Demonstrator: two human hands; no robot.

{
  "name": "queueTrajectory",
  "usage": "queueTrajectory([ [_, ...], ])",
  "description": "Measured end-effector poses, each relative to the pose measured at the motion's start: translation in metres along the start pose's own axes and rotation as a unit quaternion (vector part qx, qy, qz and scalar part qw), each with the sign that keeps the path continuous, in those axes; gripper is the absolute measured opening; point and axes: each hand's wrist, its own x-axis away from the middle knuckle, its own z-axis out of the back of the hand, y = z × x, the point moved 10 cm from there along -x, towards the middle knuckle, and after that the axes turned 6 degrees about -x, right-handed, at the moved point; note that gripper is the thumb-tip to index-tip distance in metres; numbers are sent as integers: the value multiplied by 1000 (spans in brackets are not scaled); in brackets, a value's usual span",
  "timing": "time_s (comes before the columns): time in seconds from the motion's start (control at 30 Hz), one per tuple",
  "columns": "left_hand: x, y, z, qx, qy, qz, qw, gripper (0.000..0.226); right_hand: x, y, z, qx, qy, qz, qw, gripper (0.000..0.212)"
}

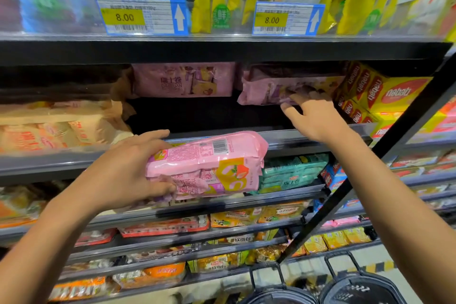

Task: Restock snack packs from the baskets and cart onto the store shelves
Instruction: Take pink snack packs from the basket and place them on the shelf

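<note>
1. Left hand (128,170) grips a pink snack pack (209,165) by its left end, thumb over the top and fingers curled under. The pack is held flat in the air, in front of the front edge of the middle shelf (308,136), not yet on it.
2. Right hand (313,116) reaches into the same shelf with fingers extended. Fingertips touch the lower front edge of a mauve pack (283,86) that sits near the right end, just beside the yellow wafer boxes (385,94). Looks like nudging or straightening rather than a grip.
3. A second mauve pack (183,80) stands further back, near the shelf middle. There is a dark gap between and in front of the two packs, so the slot is only partly filled.
4. Progress, my read: some packs placed, the held one goes in next, probably into that gap.
5. Two dark baskets (355,289) at the bottom right of the floor; contents not visible, so remaining stock unknown.
</note>
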Motion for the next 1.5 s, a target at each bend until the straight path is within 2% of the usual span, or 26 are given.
queueTrajectory([
  [0.07,7,1,10,27,14,5,1000,95,19,-4,5,1,75,41,996,86],
  [0.13,13,5,22,64,20,18,998,77,43,-11,1,1,135,89,987,81],
  [0.2,14,8,30,109,5,41,993,58,63,-19,-9,-21,151,111,982,69],
  [0.27,12,9,40,102,0,57,993,53,77,-26,-20,-37,149,113,982,64],
  [0.37,7,18,66,48,37,72,996,52,84,-33,-28,-22,166,116,979,63],
  [0.5,-3,39,95,-77,107,54,990,67,85,-34,-25,-22,187,123,974,59],
  [0.67,-27,63,96,-187,161,3,969,60,88,-34,-26,-9,187,133,973,63],
  [0.8,-59,61,74,-263,138,13,955,56,88,-34,-26,-3,184,138,973,64],
  [0.9,-79,49,51,-285,71,42,955,58,88,-34,-27,-5,178,139,974,65],
  [1.0,-89,29,36,-246,-6,75,966,38,88,-32,-29,-10,168,137,976,66],
  [1.03,-89,28,35,-244,-5,73,967,39,89,-32,-29,-8,167,139,976,66],
  [1.13,-83,40,39,-286,41,53,956,70,89,-32,-28,-6,173,141,975,65],
  [1.33,-68,78,10,-291,112,-55,948,66,90,-34,-30,-11,177,142,974,64],
  [1.4,-70,83,-7,-316,97,-78,941,64,89,-34,-29,-14,175,140,975,64],
  [1.5,-74,72,-17,-349,72,-67,932,72,89,-34,-28,-13,173,140,975,64],
])
